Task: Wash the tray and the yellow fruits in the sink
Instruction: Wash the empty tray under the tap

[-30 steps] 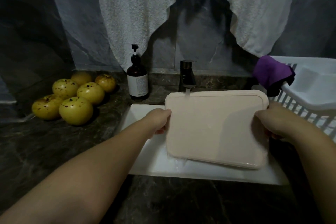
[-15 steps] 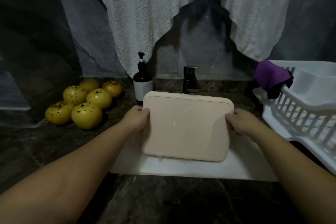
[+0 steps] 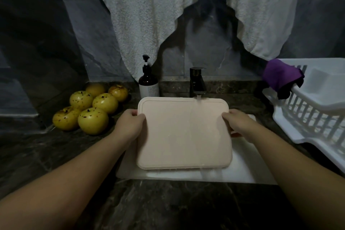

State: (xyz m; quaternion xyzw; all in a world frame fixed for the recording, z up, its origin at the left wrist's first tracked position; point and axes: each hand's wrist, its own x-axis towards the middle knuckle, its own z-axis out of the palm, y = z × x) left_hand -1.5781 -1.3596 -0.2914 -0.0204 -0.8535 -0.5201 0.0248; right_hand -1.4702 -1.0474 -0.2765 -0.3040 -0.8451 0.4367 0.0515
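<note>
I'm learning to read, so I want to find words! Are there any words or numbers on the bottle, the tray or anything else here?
No words or numbers can be read here.
Soap bottle: its white label is too dim and blurred to show any print.
Tray: plain pink, no writing.
Tap, fruits, dish rack, purple cloth and towel: no writing visible.

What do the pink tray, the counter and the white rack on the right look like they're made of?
Tray: probably matte plastic, judging by its even pale pink and moulded rounded rim. Counter: looks like polished dark stone, maybe marble, with pale veins and a dull sheen. Rack: likely glossy white plastic, with moulded slats. None is certain in this dim light.
</note>
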